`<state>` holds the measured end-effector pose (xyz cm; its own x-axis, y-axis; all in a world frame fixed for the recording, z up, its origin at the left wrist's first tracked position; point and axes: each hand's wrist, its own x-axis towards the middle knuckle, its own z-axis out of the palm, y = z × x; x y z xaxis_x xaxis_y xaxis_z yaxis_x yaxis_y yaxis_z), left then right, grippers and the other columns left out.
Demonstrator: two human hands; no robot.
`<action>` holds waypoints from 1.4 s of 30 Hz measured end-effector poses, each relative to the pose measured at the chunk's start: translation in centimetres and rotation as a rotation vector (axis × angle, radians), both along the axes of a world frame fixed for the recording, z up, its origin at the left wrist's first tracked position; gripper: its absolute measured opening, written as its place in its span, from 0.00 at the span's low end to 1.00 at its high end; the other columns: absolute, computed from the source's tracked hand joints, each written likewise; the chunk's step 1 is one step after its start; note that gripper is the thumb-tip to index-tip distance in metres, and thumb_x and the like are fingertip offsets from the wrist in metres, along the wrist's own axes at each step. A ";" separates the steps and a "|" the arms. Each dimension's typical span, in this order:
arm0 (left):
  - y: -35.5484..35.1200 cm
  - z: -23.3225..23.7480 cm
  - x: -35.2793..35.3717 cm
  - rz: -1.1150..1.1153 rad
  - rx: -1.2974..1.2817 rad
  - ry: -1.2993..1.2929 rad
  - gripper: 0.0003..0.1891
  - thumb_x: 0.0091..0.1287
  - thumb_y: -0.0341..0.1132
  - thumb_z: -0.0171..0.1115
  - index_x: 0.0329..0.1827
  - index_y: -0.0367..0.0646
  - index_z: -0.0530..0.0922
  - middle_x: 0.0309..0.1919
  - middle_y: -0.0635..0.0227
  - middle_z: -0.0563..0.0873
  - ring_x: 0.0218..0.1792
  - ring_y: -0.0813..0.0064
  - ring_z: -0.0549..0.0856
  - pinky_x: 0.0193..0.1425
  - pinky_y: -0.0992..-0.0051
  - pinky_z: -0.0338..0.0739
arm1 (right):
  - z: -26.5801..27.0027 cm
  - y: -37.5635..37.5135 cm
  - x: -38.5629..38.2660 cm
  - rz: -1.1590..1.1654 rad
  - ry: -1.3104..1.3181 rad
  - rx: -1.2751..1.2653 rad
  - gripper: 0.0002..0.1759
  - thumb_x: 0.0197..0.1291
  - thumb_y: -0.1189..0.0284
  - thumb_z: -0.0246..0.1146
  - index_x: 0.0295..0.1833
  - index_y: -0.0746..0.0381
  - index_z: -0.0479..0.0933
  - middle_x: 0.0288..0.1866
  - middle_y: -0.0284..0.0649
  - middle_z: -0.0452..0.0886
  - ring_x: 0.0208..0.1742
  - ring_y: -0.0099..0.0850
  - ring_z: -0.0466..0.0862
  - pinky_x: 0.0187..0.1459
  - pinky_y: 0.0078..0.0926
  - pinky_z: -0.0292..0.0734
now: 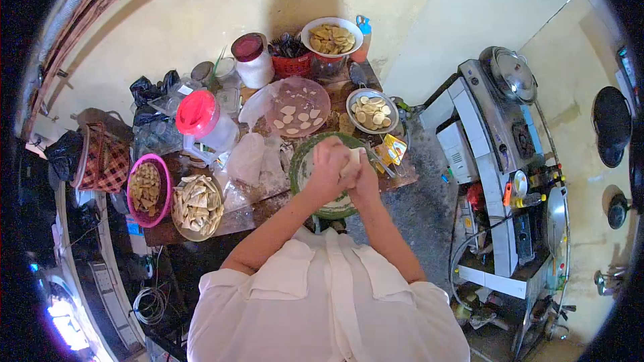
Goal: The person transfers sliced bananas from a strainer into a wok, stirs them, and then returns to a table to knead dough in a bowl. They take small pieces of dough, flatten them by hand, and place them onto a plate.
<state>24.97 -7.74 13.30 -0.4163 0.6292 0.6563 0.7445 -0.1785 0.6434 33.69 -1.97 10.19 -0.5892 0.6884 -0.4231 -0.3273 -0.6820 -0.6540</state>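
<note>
Over a green basin (pixel 293 173) with white residue inside, my two hands meet at the middle of the view. A pale lump of dough (pixel 355 155) shows between them. My left hand (pixel 331 162) is closed against the lump, its fingers curled. My right hand (pixel 364 177) grips the same lump from the other side, with part of its fingers hidden. Just beyond the basin is a pink translucent plate (pixel 315 96) with several flat, pale rounds (pixel 288 110) on it. A metal bowl (pixel 351 121) of pale round slices stands to the right of that plate.
At the left are a pink basket (pixel 129 191) of brown pieces, a bowl of pale strips (pixel 198 206) and a red-lidded pitcher (pixel 211 127). A white bowl (pixel 306 32) of yellowish chips stands at the back. A gas stove (pixel 493 137) is at the right.
</note>
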 end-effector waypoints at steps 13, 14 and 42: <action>2.1 2.3 -5.3 0.162 -0.207 -0.370 0.17 0.67 0.40 0.55 0.25 0.35 0.78 0.13 0.58 0.75 0.15 0.63 0.74 0.23 0.69 0.67 | 1.7 -1.7 -0.3 0.119 -0.661 0.899 0.25 0.67 0.54 0.46 0.44 0.65 0.77 0.29 0.51 0.79 0.32 0.39 0.79 0.37 0.37 0.72; 2.2 2.3 -6.3 0.176 -0.222 -0.416 0.18 0.66 0.41 0.55 0.25 0.35 0.78 0.14 0.58 0.75 0.15 0.64 0.74 0.23 0.69 0.67 | 1.6 -1.7 -0.1 0.154 -0.678 0.876 0.25 0.67 0.54 0.46 0.43 0.65 0.77 0.28 0.49 0.79 0.31 0.37 0.79 0.36 0.36 0.71; -0.9 1.8 -2.0 -0.221 0.028 -0.248 0.10 0.65 0.32 0.54 0.27 0.37 0.75 0.26 0.59 0.77 0.27 0.61 0.76 0.31 0.64 0.71 | 1.6 -1.1 0.7 0.271 -0.415 0.660 0.36 0.66 0.43 0.37 0.51 0.66 0.72 0.44 0.42 0.78 0.41 0.28 0.76 0.42 0.31 0.72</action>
<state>22.94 -8.67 15.13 -0.4208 0.7051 0.5708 0.5072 -0.3389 0.7924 34.37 -3.04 11.84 -0.6554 0.7279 -0.2015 0.1503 -0.1358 -0.9793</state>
